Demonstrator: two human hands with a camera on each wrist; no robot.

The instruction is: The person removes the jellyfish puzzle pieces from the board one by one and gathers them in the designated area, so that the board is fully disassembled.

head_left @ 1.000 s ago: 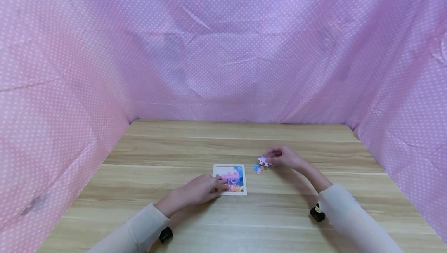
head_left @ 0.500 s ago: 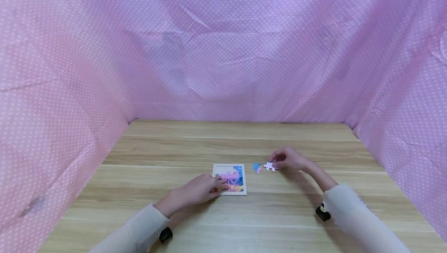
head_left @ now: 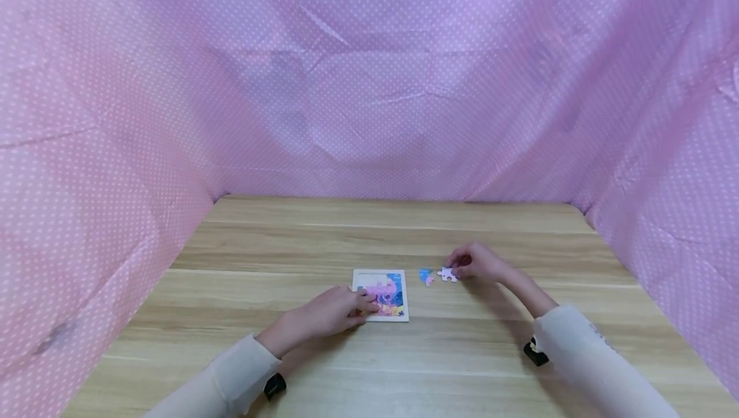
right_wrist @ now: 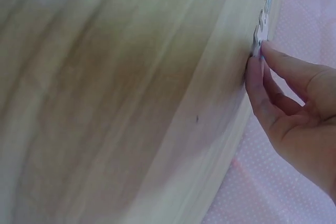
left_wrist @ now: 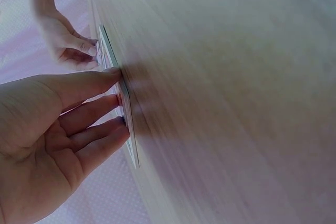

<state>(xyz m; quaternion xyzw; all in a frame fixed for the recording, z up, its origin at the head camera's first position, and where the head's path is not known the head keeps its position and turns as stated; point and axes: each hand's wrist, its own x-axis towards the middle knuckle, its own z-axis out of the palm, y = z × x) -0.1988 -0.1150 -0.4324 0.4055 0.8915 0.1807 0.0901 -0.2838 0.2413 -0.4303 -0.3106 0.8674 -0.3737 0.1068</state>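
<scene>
My left hand point(head_left: 331, 312) rests on the lower left of a square jigsaw puzzle tray point(head_left: 406, 299). Seen from the left wrist, the thumb lies at the tray's near edge and the loosely bent fingers touch its face. The puzzle shows a pink sea picture on blue, with a pale bare patch at its upper left. To the right of the tray, my right hand point(head_left: 478, 264) pinches a pale pink puzzle piece point(head_left: 446, 274) close over the table; thumb and fingertips meet at its edge in the right wrist view. Just left of that lies a blue and pink puzzle piece point(head_left: 425, 275).
The wood-grain table point(head_left: 369, 232) has pink dotted cloth point(head_left: 381, 117) hanging behind it and at both sides. Black wrist devices point(head_left: 274, 384) show under both pale sleeves.
My right hand has moved a little right and down with the pale pink puzzle piece, which now sits apart from the blue and pink one and is turned differently. The left hand stays put.
</scene>
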